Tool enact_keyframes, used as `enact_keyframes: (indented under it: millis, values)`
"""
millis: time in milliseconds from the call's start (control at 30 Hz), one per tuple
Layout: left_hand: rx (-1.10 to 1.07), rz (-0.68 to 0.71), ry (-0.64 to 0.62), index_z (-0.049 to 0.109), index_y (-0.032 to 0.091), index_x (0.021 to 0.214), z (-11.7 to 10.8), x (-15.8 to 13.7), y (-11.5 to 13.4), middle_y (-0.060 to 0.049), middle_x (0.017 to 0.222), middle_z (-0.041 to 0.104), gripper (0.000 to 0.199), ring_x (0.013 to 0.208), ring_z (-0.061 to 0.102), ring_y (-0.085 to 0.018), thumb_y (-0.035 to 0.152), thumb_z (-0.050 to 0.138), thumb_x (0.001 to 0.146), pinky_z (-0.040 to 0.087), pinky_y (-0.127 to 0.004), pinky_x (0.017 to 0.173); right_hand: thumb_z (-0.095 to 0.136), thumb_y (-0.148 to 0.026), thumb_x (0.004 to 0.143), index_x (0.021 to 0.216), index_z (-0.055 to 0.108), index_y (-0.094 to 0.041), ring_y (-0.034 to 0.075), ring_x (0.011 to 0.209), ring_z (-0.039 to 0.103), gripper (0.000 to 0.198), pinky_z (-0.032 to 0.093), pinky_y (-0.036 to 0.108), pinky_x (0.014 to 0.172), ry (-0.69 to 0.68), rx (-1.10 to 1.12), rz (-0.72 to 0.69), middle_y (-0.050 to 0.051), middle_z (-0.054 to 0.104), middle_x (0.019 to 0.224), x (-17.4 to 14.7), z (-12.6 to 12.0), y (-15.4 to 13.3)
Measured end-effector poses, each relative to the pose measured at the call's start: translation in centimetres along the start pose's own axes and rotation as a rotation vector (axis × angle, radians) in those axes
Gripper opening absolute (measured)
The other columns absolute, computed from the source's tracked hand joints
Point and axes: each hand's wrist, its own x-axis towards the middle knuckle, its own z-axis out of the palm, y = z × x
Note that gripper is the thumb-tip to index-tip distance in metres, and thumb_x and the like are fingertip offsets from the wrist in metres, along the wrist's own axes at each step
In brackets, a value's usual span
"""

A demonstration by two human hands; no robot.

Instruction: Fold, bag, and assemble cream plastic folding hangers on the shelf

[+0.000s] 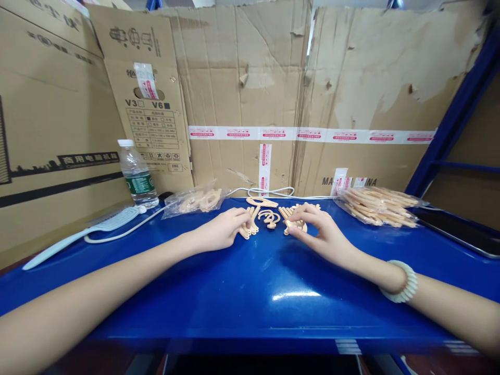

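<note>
Either side of the curled piece (269,212), slats (253,223) lie grouped but seemingly unjoined at our bent left hand (222,229) and right hand (327,237), whether pinching we cannot tell.

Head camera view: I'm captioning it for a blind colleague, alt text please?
A person's left hand and right hand are at small wood-coloured pieces on a blue table. Bagged pieces lie either side, a bottle and brush at left, cardboard behind.

Two hands (221,229) (324,234); two bags (195,202) (377,205); one bottle (137,177); one hairbrush (113,221)
</note>
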Motion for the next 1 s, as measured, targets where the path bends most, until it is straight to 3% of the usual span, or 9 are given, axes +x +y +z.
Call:
enact_keyframes:
  millis: [133,233,533,700,833,1000]
  values:
    - [-0.041,-0.089,0.068,0.058,0.018,0.099,0.7,0.0,0.7,-0.007,0.098,0.061,0.014,0.097,0.057,-0.023,0.022,0.051,0.087,0.046,-0.037,0.087,0.057,-0.029,0.091,0.099,0.066,-0.023,0.021,0.098,0.056,0.014,0.044,0.038,0.088,-0.040,-0.030,-0.014,0.007,0.059,0.103,0.1,-0.1,0.4]
    - [-0.053,-0.139,0.065,0.057,0.018,0.109,1.4,-0.1,0.8,-0.009,0.108,0.062,0.033,0.103,0.057,-0.026,0.040,0.059,0.085,0.046,-0.040,0.091,0.054,-0.028,0.093,0.104,0.065,-0.023,0.021,0.101,0.056,0.016,0.044,0.039,0.090,-0.069,-0.054,-0.041,0.008,0.058,0.106,0.5,-0.2,0.5]
    - [-0.061,-0.117,0.072,0.059,0.019,0.112,2.0,0.0,0.2,-0.009,0.110,0.064,0.028,0.105,0.058,-0.023,0.036,0.047,0.093,0.045,-0.038,0.094,0.055,-0.023,0.091,0.100,0.067,-0.017,0.025,0.100,0.056,0.017,0.045,0.044,0.090,-0.234,-0.223,-0.131,0.011,0.060,0.101,5.2,1.4,3.0]
    - [-0.053,-0.100,0.078,0.060,0.019,0.113,2.1,0.0,0.0,-0.009,0.109,0.064,0.028,0.105,0.057,-0.023,0.035,0.047,0.094,0.045,-0.040,0.093,0.058,-0.021,0.088,0.098,0.069,-0.018,0.022,0.098,0.060,0.016,0.048,0.040,0.090,-0.395,-0.084,-0.129,0.010,0.063,0.102,6.4,2.9,4.3]
    - [-0.045,-0.106,0.091,0.060,0.019,0.113,2.1,-0.1,0.0,-0.009,0.109,0.064,0.028,0.105,0.057,-0.024,0.034,0.048,0.093,0.046,-0.042,0.093,0.052,-0.029,0.091,0.104,0.067,-0.018,0.021,0.101,0.061,0.022,0.047,0.041,0.092,-0.287,0.055,-0.001,0.008,0.067,0.105,6.0,2.2,4.9]
    - [-0.029,-0.098,0.111,0.058,0.019,0.115,1.9,-0.2,0.1,-0.009,0.114,0.063,0.030,0.109,0.055,-0.025,0.034,0.052,0.090,0.045,-0.043,0.095,0.051,-0.039,0.090,0.098,0.067,-0.016,0.023,0.099,0.064,0.029,0.049,0.041,0.091,-0.113,0.153,0.260,0.008,0.069,0.103,4.1,-1.3,5.6]
